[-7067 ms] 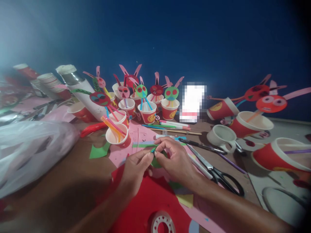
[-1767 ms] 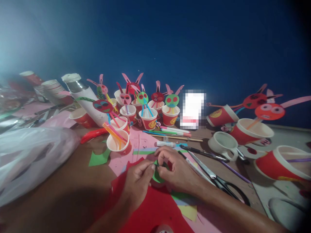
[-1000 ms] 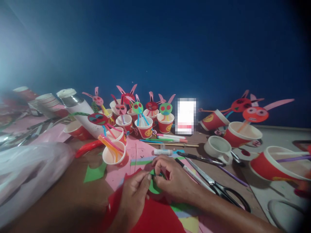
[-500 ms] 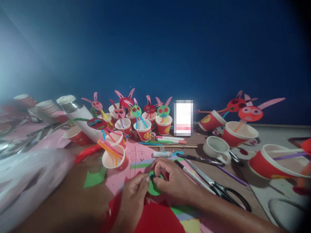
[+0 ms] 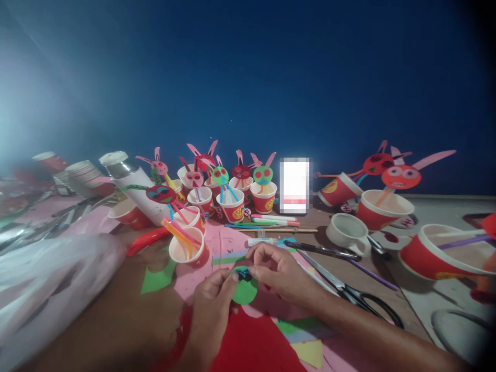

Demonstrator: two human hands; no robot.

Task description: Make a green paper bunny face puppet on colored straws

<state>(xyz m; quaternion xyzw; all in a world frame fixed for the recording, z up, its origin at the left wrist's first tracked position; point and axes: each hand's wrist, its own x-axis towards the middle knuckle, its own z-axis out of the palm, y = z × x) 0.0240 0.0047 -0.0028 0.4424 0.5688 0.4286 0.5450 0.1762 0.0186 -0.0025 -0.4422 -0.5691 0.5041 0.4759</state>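
Observation:
Between thumb and fingers, my left hand [image 5: 211,297] pinches the left edge of a green paper disc [image 5: 245,294]. A small dark blue paper piece [image 5: 243,273] lies on the upper part of that disc. My right hand [image 5: 277,271] has its thumb and index finger closed at the right end of the blue piece, so its fingertips partly cover it. Under both hands spread a large red paper sheet [image 5: 251,343] and pink paper [image 5: 191,287]. Scissors [image 5: 349,292] with black handles lie beside my right forearm.
Paper cups [image 5: 230,209] holding paper rabbit faces on straws stand along the back. A white mug [image 5: 346,235], a black pen [image 5: 323,249], a glue stick [image 5: 261,241] and markers [image 5: 275,221] lie beyond my hands. A plastic bag [image 5: 65,284] is at left.
My right fingers have lifted and drawn slightly back to the right, and more of the blue piece and disc shows. The whole view has shifted a little.

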